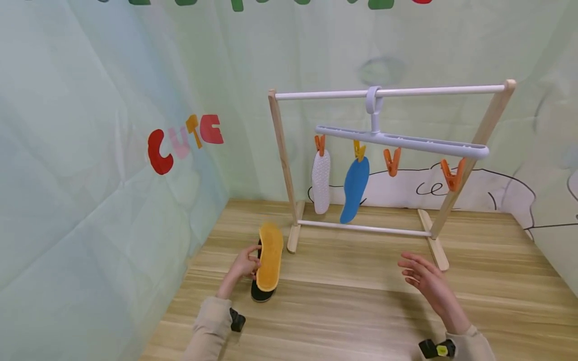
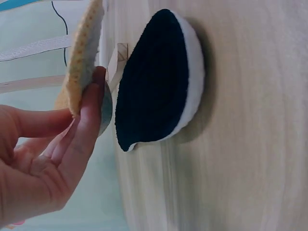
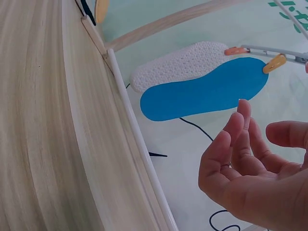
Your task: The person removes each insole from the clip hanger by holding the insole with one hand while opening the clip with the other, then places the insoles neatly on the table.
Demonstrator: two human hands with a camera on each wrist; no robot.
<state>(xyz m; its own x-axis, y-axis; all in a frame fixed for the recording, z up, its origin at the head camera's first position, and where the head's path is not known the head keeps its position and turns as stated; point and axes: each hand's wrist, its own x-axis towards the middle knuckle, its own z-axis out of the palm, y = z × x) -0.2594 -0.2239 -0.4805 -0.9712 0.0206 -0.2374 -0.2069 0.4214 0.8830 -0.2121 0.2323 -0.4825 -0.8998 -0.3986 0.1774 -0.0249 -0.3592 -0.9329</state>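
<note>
My left hand pinches the edge of a yellow-orange insole between thumb and fingers. In the left wrist view this insole is seen nearly edge-on, lifted above a dark insole with a white edge on the table. To the right, my right hand hovers over the table, fingers loosely bent and holding nothing. A white textured insole hangs from an orange clip. Beside it a blue insole hangs from a yellow clip.
A wooden rack with white bars stands at the back of the table. From its top bar hangs a pale hanger, sloping down to the right. Two more orange clips dangle from its right half. A printed curtain encloses the table.
</note>
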